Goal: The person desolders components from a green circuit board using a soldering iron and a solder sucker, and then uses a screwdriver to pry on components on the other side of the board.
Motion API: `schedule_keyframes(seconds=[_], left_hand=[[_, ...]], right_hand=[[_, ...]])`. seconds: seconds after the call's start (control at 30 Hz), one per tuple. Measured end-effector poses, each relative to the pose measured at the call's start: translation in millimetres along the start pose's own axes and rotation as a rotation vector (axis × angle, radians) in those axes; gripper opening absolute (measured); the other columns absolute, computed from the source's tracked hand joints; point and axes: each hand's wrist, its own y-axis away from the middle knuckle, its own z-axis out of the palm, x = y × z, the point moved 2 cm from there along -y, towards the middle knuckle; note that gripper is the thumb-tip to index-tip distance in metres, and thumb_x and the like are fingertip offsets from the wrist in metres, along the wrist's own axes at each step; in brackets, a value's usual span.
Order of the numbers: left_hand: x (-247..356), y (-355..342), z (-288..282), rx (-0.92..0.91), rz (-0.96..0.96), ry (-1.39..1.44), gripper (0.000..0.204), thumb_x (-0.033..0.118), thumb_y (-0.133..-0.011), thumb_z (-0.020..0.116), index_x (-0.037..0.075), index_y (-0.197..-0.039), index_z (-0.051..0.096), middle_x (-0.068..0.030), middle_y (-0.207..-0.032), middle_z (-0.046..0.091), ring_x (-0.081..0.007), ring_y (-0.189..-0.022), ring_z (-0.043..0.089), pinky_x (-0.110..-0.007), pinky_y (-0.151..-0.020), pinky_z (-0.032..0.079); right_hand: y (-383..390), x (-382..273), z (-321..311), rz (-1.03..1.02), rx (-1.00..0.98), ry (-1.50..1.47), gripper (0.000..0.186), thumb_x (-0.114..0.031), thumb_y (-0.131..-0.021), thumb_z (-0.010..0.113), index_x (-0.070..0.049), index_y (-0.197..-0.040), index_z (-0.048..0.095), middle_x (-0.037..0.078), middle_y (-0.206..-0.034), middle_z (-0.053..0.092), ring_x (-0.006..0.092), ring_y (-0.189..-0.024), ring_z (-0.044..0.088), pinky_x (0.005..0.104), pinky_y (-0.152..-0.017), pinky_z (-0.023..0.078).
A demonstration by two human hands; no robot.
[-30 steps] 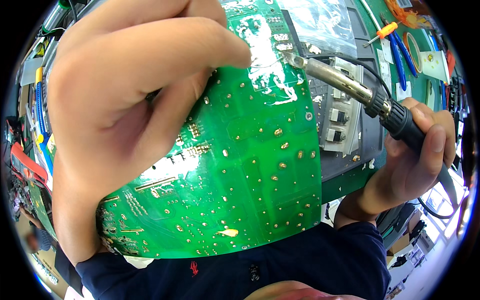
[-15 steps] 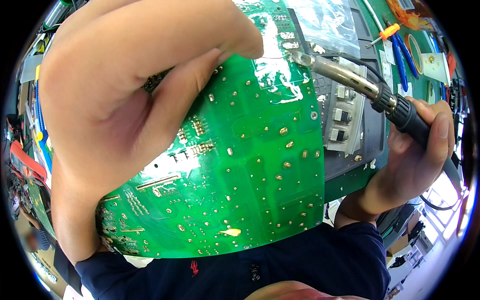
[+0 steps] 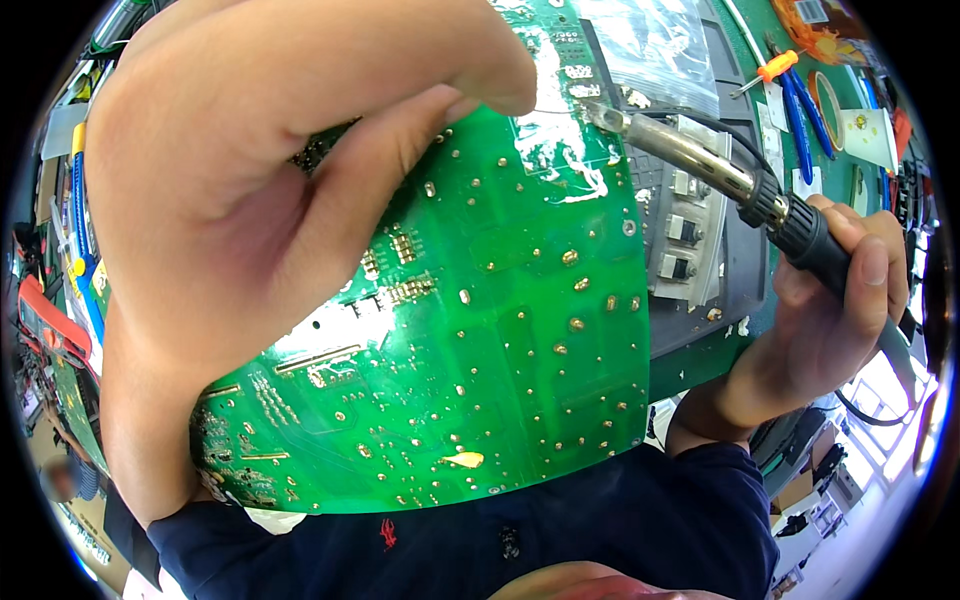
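Observation:
A large green circuit board (image 3: pixel 520 370), solder side up, stretches in front of my body. My left hand (image 3: pixel 230 190) is over its upper left part, thumb and forefinger pinched together. From the fingertips a thin solder wire (image 3: pixel 556 112) runs toward the tip of a soldering iron (image 3: pixel 700 165). My right hand (image 3: pixel 845 300) grips the iron by its black handle, coming in from the right. The iron's tip is at the board's upper right edge, beside silvery pads. My left palm hides part of the board.
Right of the board, a grey mat (image 3: pixel 740 290) carries a strip of small square parts (image 3: pixel 683 232) and a clear plastic bag (image 3: pixel 650 50). Beyond lie an orange-handled screwdriver (image 3: pixel 778 66), blue-handled tweezers or pliers (image 3: pixel 797 120) and a white cup (image 3: pixel 870 135). Red-handled tool (image 3: pixel 50 320) at left.
My left fingertips have shifted slightly right, closer to the iron's tip. The iron's handle has moved slightly left, and the board has shifted a little.

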Motion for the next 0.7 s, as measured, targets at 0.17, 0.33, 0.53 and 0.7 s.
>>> schedule_keyframes(seconds=[0.17, 0.33, 0.53, 0.7], left_hand=[[1.5, 0.4, 4.4, 0.054, -0.031, 0.029, 0.022, -0.015, -0.07, 0.057, -0.005, -0.088, 0.063, -0.0138, -0.084, 0.056, -0.0178, -0.071, 0.055, -0.023, -0.061, 0.042], [2.9, -0.8, 4.3, 0.061, -0.052, 0.05, 0.021, -0.015, -0.071, 0.056, -0.004, -0.087, 0.063, -0.0135, -0.084, 0.056, -0.0176, -0.071, 0.055, -0.023, -0.061, 0.042], [3.2, -1.0, 6.1, 0.062, -0.078, 0.079, 0.021, -0.015, -0.072, 0.056, -0.003, -0.087, 0.063, -0.0125, -0.085, 0.056, -0.0173, -0.071, 0.055, -0.023, -0.062, 0.042], [3.4, -2.0, 7.9, 0.065, -0.083, 0.041, 0.02, -0.014, -0.073, 0.056, -0.003, -0.088, 0.063, -0.012, -0.085, 0.056, -0.0173, -0.071, 0.055, -0.023, -0.062, 0.042]], right_hand=[[-4.8, 0.1, 1.2, -0.117, -0.098, 0.006, 0.027, -0.018, -0.091, 0.047, 0.006, -0.084, 0.055, 0.008, -0.069, 0.047, 0.0127, -0.058, 0.042, 0.0206, -0.046, 0.031], [-3.8, 1.6, -0.1, -0.066, -0.083, -0.028, 0.03, -0.019, -0.091, 0.046, 0.009, -0.09, 0.058, 0.007, -0.067, 0.046, 0.0119, -0.055, 0.043, 0.0214, -0.045, 0.031], [-3.5, 1.6, 1.8, -0.083, -0.067, 0.012, 0.03, -0.018, -0.091, 0.045, 0.01, -0.09, 0.058, 0.007, -0.062, 0.045, 0.0109, -0.05, 0.043, 0.0223, -0.046, 0.033], [-5.3, 1.1, 3.5, -0.139, -0.08, 0.025, 0.031, -0.017, -0.093, 0.043, 0.01, -0.093, 0.058, 0.007, -0.061, 0.046, 0.0107, -0.049, 0.044, 0.0226, -0.046, 0.034]])
